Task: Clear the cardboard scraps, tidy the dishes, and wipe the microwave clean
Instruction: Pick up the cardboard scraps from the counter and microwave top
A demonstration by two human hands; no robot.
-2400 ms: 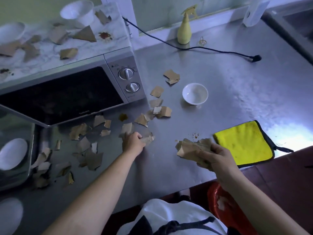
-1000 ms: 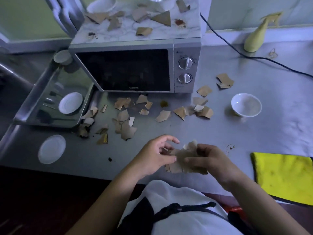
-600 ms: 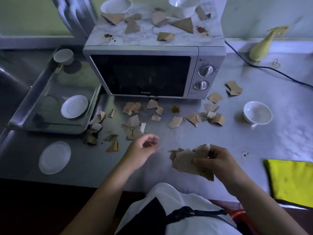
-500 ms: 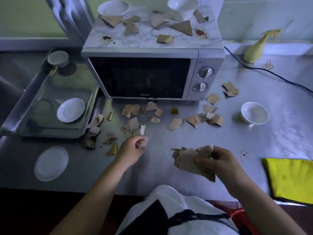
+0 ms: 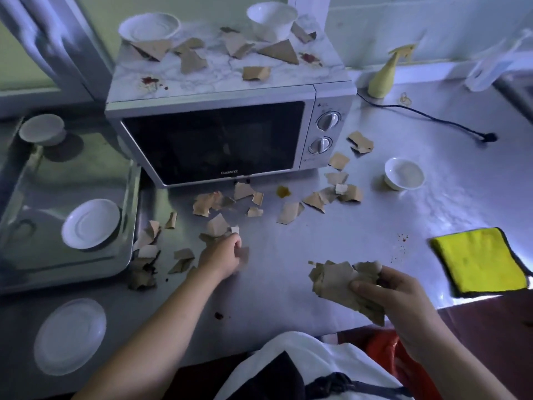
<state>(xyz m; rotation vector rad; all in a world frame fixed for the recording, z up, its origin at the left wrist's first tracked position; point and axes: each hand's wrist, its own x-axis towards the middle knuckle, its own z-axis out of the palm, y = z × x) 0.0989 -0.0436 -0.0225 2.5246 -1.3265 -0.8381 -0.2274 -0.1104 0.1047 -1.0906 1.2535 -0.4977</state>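
Brown cardboard scraps [image 5: 288, 212] litter the steel counter in front of the microwave [image 5: 225, 134], and more scraps [image 5: 278, 51] lie on its stained marble-pattern top beside two white bowls [image 5: 150, 27]. My right hand [image 5: 395, 295] grips a stack of gathered scraps [image 5: 337, 280] above the counter's front edge. My left hand [image 5: 223, 255] is curled around scraps [image 5: 216, 226] on the counter, left of centre. A small white bowl [image 5: 403, 173] stands right of the microwave. One saucer [image 5: 90, 223] sits in the steel tray [image 5: 127, 255], and another saucer [image 5: 69, 336] lies near the front left.
A yellow cloth [image 5: 481, 261] lies at the right front. A yellow spray bottle [image 5: 386, 76] and a black power cord [image 5: 432, 119] are at the back right. A small cup [image 5: 43, 129] sits by the tray's far corner. Something red [image 5: 386, 347] shows below the counter edge.
My left hand handed a scrap to the stack, then reached left and forward to the scraps near the tray. My right hand keeps holding the stack, shifted slightly right.
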